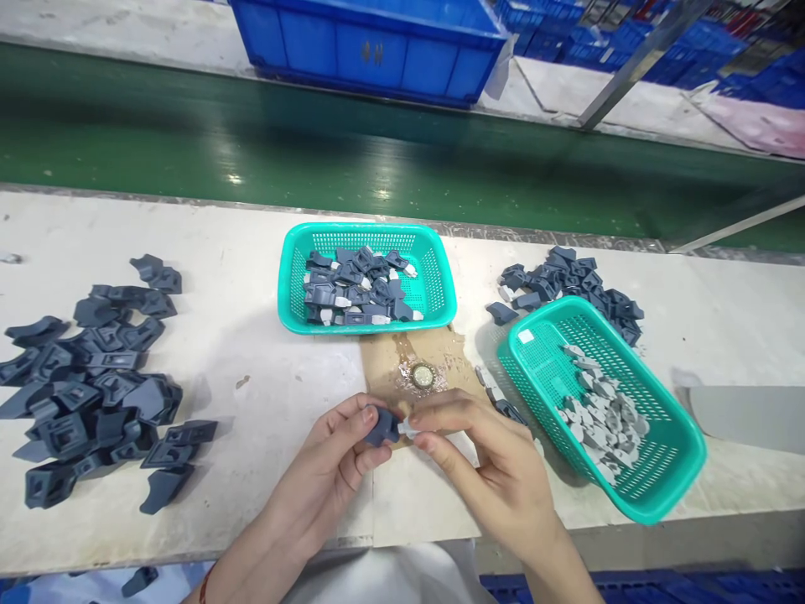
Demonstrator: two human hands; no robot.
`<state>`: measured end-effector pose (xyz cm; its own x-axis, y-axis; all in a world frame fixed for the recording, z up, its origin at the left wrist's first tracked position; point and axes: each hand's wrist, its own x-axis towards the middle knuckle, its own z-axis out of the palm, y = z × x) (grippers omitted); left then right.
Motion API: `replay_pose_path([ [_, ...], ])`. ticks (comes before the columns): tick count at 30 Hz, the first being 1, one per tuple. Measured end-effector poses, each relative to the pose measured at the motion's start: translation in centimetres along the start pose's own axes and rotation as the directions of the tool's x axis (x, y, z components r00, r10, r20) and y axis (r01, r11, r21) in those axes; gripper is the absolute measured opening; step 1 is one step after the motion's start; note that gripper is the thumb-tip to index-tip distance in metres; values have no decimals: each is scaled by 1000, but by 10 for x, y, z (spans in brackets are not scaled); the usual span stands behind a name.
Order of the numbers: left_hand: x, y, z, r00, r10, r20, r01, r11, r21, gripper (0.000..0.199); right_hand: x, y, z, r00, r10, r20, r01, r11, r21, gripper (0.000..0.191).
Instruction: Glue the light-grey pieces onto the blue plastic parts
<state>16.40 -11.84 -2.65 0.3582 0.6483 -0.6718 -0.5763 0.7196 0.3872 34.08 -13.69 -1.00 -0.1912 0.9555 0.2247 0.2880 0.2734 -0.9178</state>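
Observation:
Near the front middle of the table, my left hand grips a dark blue-grey plastic part between thumb and fingers. My right hand pinches a small light grey piece, which touches the right end of the dark part. Just beyond the hands, a small round dish sits on brown cardboard among scattered bits. Behind it, a green basket holds dark parts with light grey ends. On the right, a tilted green basket contains many small light grey pieces.
A large pile of dark parts covers the table's left side. Another dark pile lies behind the right basket. A knife-like tool rests beside that basket. Beyond the green strip stands a blue crate.

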Motion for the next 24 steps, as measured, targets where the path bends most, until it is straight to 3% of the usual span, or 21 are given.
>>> replay_pose_path([
  [9, 3, 0, -1, 1000, 20, -15, -19, 994, 103, 34, 6, 1, -9, 974, -89, 207, 124, 978, -165, 18],
  [12, 3, 3, 0, 999, 32, -37, -25, 985, 170, 38, 8, 3, -12, 976, -17, 215, 50, 988, -146, 14],
  [14, 2, 8, 0, 999, 39, 6, -39, 963, 267, 41, 7, 5, -13, 980, 72, 183, -55, 994, -97, 10],
  [17, -4, 17, -3, 979, 27, 200, -121, 873, 472, 38, 5, 8, -12, 974, 193, 116, -192, 981, -21, 5],
  [19, -8, 22, -5, 946, -45, 320, -166, 783, 599, 28, 3, 10, -11, 963, 245, 112, -250, 968, 34, 7],
  [21, -11, 25, -7, 925, -110, 363, -187, 701, 689, 23, 3, 10, -9, 952, 275, 132, -288, 953, 89, 11],
  [24, -12, 22, -8, 927, -97, 363, -232, 613, 755, 25, 3, 10, -9, 941, 303, 149, -320, 941, 110, 15],
])
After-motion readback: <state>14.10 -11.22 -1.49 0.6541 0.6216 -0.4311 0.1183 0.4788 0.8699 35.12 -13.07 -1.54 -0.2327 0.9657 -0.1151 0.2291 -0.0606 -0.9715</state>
